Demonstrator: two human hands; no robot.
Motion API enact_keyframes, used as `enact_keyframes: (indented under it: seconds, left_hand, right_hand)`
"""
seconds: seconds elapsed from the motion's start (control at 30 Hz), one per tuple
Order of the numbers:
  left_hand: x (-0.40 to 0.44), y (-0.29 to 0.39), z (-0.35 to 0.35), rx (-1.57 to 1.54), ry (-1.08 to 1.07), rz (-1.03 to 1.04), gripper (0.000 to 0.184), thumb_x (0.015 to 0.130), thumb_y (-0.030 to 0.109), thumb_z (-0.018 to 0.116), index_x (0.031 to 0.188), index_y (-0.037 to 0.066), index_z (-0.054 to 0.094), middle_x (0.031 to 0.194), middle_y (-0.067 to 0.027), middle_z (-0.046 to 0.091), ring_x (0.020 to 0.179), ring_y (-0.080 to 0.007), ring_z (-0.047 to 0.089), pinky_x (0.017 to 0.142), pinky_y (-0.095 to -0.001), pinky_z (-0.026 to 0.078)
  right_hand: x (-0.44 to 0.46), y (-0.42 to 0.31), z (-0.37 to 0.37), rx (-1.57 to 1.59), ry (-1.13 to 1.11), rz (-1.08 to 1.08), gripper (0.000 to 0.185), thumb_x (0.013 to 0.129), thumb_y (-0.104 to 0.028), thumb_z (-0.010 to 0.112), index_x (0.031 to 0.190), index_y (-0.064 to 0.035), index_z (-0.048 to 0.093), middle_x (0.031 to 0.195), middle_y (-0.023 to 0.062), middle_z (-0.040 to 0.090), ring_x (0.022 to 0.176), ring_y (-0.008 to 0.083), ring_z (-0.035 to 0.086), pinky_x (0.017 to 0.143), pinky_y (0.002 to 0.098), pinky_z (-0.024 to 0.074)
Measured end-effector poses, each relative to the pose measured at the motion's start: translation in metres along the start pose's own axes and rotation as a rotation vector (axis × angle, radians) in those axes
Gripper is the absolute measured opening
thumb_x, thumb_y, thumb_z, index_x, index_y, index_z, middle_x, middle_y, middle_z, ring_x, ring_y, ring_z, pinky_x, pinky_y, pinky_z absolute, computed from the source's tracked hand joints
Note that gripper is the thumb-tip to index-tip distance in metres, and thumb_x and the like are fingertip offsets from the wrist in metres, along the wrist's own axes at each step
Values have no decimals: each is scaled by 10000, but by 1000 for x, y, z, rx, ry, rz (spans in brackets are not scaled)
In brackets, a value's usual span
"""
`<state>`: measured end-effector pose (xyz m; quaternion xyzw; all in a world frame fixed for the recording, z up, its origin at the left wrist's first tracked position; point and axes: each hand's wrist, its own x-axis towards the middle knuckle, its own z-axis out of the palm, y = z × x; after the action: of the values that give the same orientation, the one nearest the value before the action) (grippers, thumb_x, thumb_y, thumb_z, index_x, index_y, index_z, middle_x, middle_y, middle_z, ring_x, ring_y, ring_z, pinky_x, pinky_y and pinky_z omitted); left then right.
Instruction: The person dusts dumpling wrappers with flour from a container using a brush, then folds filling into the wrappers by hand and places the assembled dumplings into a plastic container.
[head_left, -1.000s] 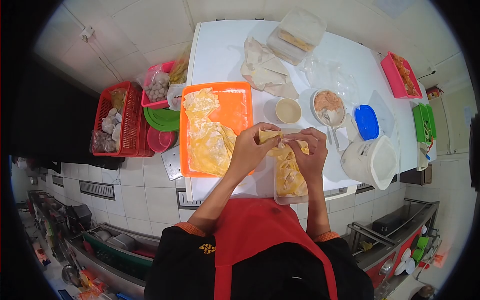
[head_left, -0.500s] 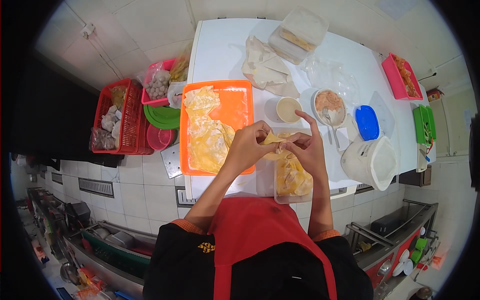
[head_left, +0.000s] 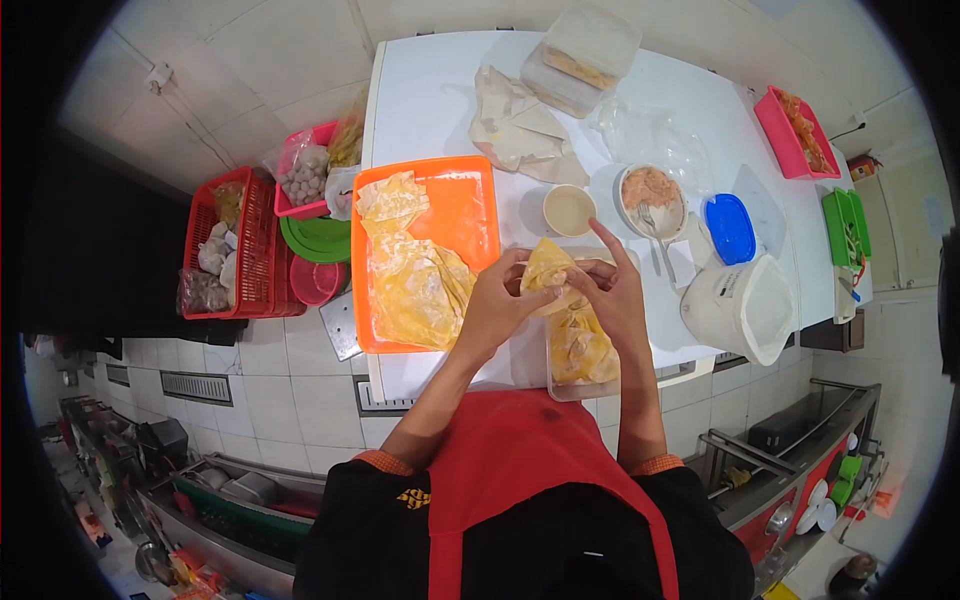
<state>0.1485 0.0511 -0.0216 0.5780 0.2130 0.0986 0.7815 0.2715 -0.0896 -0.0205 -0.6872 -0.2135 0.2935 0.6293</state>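
Observation:
A folded yellow dumpling wrapper is pinched between my two hands, over the near middle of the table. My left hand grips its left and lower edge. On its right side, my right hand presses it with thumb and fingers, the index finger stretched away toward a small cup. Whether filling is inside cannot be seen. Just below my hands stands a clear plastic container with several folded yellow dumplings. Left of my left hand, an orange tray bears flour-dusted yellow wrapper sheets.
A bowl of pinkish minced filling with a fork stands at right, near a blue lid and a white bucket. Clear boxes and crumpled paper lie farther back. Red crates stand left of the table.
The wrapper in my hands has been turned and now shows a raised, folded point. My fingers have shifted along its edges. The whole view has moved slightly.

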Motion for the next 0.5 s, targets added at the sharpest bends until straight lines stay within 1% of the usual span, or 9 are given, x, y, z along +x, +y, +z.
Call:
enact_keyframes:
  seconds: [0.07,0.1,0.17,0.23,0.3,0.33,0.4,0.43,0.5]
  left_hand:
    - [1,-1,-1,1,-15,6,468,847,96,820,1244,4,590,1131,-95,695,1026,-139,668,900,-283,531]
    - [2,-2,-1,2,-25,16,491,840,88,825,1259,6,584,1144,-96,691,1035,-140,664,911,-283,527]
    - [3,-8,2,41,-33,56,480,850,111,823,1256,8,587,1147,-92,685,1048,-136,656,906,-278,524]
    - [3,-8,6,78,-44,95,469,861,133,820,1252,11,590,1149,-89,679,1061,-132,649,900,-273,522]
    - [2,-4,9,37,-27,-4,393,924,192,769,1230,15,596,1129,-68,665,1077,-124,632,887,-272,520]
    - [4,-8,8,39,-36,-11,393,924,192,769,1230,15,596,1129,-68,665,1077,-124,632,887,-272,520]
    - [7,-18,6,-72,-32,-58,287,1000,274,677,1149,35,625,1062,-25,659,962,-106,629,818,-269,510]
    - [7,-21,7,-73,-41,-67,287,1000,274,677,1149,35,625,1062,-25,659,962,-106,629,818,-269,510]
    - [6,-24,11,-242,-34,-122,280,1020,285,647,1166,47,616,1105,-27,639,1000,-101,609,827,-271,498]
  right_hand:
    - [-3,-6,4,171,33,35,694,933,10,698,1541,-63,373,889,30,705,870,95,681,775,229,528]
    - [-3,-4,3,172,38,35,694,933,10,698,1541,-63,373,889,30,705,870,95,681,775,229,528]
    - [-4,5,1,80,32,-50,655,944,20,679,1525,-64,388,920,46,717,886,98,683,798,233,530]
    - [-5,9,-1,93,49,-41,648,945,11,683,1519,-58,392,933,55,721,885,101,684,802,237,532]
    - [-6,13,-3,109,68,-29,640,946,2,687,1513,-52,396,946,64,726,885,103,686,806,242,533]
    - [-7,15,-5,87,65,-19,635,945,0,687,1509,-46,398,946,68,727,889,104,685,807,245,533]
    - [-9,16,-8,65,74,-2,630,945,-3,687,1504,-40,401,947,71,729,892,105,685,808,248,532]
    - [-11,13,-10,25,68,10,635,939,-4,691,1502,-36,400,955,76,730,891,104,685,802,246,529]
    - [-14,6,-13,-19,70,30,640,933,-6,696,1500,-31,400,963,80,732,891,103,685,797,244,526]
